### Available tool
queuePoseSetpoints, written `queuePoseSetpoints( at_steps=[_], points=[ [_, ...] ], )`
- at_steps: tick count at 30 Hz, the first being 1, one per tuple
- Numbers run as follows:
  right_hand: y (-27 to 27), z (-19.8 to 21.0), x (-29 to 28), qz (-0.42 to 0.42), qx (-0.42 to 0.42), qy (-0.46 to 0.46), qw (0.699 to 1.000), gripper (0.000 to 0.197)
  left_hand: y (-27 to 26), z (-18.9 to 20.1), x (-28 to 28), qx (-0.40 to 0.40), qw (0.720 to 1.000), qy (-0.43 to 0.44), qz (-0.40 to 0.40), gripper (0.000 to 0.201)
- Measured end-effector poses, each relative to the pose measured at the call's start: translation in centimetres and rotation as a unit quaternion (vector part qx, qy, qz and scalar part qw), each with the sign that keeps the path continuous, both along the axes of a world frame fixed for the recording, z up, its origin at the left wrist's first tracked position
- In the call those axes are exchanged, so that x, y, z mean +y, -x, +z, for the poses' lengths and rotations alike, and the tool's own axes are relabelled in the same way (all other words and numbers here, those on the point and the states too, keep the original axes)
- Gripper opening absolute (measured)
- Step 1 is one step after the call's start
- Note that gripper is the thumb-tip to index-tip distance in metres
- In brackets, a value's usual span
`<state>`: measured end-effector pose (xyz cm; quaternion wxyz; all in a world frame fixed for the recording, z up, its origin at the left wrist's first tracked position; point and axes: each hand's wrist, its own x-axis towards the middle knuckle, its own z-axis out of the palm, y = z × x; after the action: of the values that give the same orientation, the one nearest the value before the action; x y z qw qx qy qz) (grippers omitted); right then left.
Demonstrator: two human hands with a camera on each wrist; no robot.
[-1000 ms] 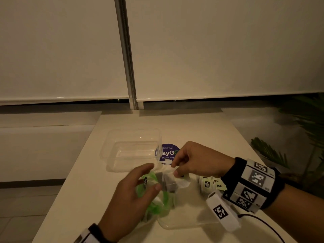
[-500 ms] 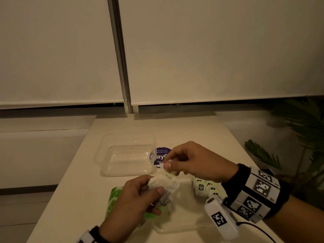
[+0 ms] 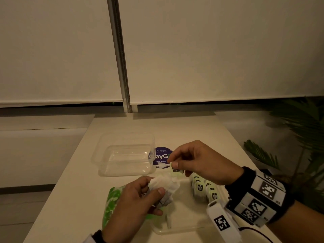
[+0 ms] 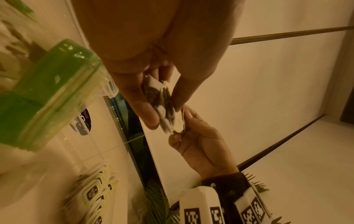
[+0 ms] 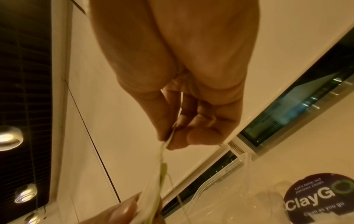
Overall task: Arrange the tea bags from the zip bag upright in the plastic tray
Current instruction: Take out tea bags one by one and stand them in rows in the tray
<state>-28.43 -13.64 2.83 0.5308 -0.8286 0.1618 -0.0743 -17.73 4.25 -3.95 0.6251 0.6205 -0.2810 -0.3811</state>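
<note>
My left hand grips a crumpled bunch of white tea bags just above the near clear plastic tray. My right hand pinches the tag of one tea bag at the bunch's far end, thumb against forefinger. The left wrist view shows the bunch between my left thumb and fingers, with the right hand just beyond. A row of tea bags stands upright at the tray's right side. The green zip bag lies under my left wrist.
A deeper clear plastic container stands behind on the white table, beside a round purple sticker. The table's left edge drops to the floor. A potted plant stands past the right edge.
My left hand has lifted the bunch of tea bags clear of the zip bag. My right hand has shifted from the white bag to pinching one tag and drawn it slightly right.
</note>
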Motion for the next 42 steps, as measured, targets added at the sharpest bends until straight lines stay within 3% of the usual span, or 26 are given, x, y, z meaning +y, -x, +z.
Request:
queuePoseSetpoints(
  at_steps=[6, 9, 13, 18, 22, 33, 38, 42],
  points=[
    [-1.2, 0.8, 0.1, 0.066, -0.001, 0.055, 0.996, 0.012, -0.1, 0.2, 0.1, 0.01, 1.0, 0.012, -0.007, 0.026],
    [-2.0, 1.0, 0.6, 0.117, 0.01, 0.112, 0.987, 0.014, -0.1, 0.2, 0.2, 0.016, 1.0, 0.018, -0.008, 0.022],
    [-2.4, 0.5, 1.0, 0.103, 0.009, 0.161, 0.982, 0.04, -0.1, 0.5, 0.3, 0.027, 0.999, 0.025, -0.013, 0.014],
    [-1.3, 0.5, 0.8, -0.002, -0.016, 0.083, 0.996, 0.019, -0.3, 0.6, 0.4, 0.025, 0.999, 0.033, 0.01, 0.014],
    [-0.1, -0.5, 0.8, 0.002, 0.037, 0.04, 0.998, 0.018, -0.2, 0.7, 0.2, 0.019, 0.998, 0.046, 0.032, 0.014],
    [2.9, 0.1, -1.5, -0.017, 0.008, -0.029, 0.999, 0.007, 0.2, 0.1, 0.3, 0.097, 0.993, 0.043, 0.05, 0.018],
    [6.2, -2.1, -5.5, -0.014, 0.11, 0.087, 0.99, 0.008, -0.1, -0.9, 0.6, 0.067, 0.995, 0.03, 0.063, 0.016],
    [6.6, -7.0, -7.1, 0.013, 0.212, 0.197, 0.957, 0.01, 0.2, -1.7, 0.1, 0.074, 0.995, 0.02, 0.065, 0.015]
  ],
)
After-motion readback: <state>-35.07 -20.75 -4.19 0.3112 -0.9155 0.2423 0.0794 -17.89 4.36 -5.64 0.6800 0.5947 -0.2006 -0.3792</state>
